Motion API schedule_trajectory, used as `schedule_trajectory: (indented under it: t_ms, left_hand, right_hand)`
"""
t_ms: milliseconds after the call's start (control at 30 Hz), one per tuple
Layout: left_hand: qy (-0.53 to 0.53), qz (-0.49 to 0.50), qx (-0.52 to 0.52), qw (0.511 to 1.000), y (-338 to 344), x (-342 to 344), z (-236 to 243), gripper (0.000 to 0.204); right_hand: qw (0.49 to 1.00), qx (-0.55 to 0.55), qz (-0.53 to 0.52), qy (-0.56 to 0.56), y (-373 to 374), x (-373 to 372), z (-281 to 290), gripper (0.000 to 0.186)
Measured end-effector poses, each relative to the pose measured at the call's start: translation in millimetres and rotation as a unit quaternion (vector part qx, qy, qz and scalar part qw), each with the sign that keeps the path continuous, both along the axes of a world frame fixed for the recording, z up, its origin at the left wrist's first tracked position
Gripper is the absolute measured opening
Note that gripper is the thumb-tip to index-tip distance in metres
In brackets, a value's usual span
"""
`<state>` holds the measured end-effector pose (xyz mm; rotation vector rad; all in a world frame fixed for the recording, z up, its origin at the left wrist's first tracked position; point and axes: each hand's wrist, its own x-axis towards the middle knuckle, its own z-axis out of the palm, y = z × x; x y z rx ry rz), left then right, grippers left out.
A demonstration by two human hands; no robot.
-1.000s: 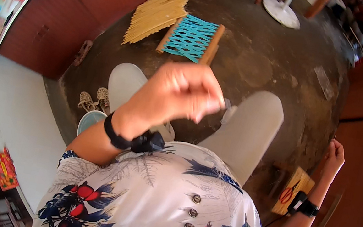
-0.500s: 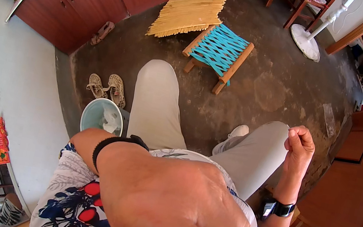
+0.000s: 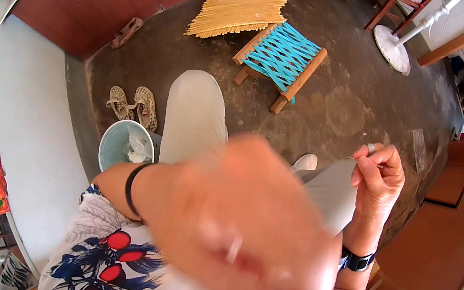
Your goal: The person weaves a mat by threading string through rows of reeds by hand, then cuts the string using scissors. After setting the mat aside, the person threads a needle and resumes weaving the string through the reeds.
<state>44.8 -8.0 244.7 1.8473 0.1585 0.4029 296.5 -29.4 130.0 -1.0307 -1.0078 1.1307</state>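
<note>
My left hand (image 3: 243, 221) is large and smeared by motion close in front of me, over my lap. A small pale streak shows near its fingers, too blurred to name, and I cannot see whether the hand grips anything. A black band (image 3: 132, 189) circles that wrist. Beside my right knee, my right hand (image 3: 380, 177) is raised in a pinch, thumb against forefinger. Something thin and dark pokes out at its fingertips, too fine to make out. A grey metal ring (image 3: 371, 148) sits on one finger, and a black watch (image 3: 357, 261) is on the wrist.
A light bin (image 3: 119, 153) with crumpled plastic stands by my left leg, next to checked shoes (image 3: 146, 108). Ahead are a wooden stool (image 3: 285, 55) with blue webbing and a straw-coloured mat (image 3: 240, 10). A white stand base (image 3: 391, 49) is at the far right.
My left hand has swept up and its fingers have turned, now covering part of my legs. My right hand keeps its pinch by the right knee, turned slightly so its ring shows.
</note>
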Motion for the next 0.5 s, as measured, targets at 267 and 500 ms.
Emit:
schedule_trajectory:
  t_ms: [267, 500]
  left_hand:
    - [-0.065, 0.369, -0.216, 0.902, 22, 14, -98, 0.002]
    - [-0.020, 0.422, -0.120, 0.899, 15, 18, -109, 0.004]
  right_hand:
    - [0.995, 0.002, 0.101, -0.009, 8, -39, -1, 0.013]
    - [0.990, -0.023, 0.135, -0.043, 3, -42, -1, 0.009]
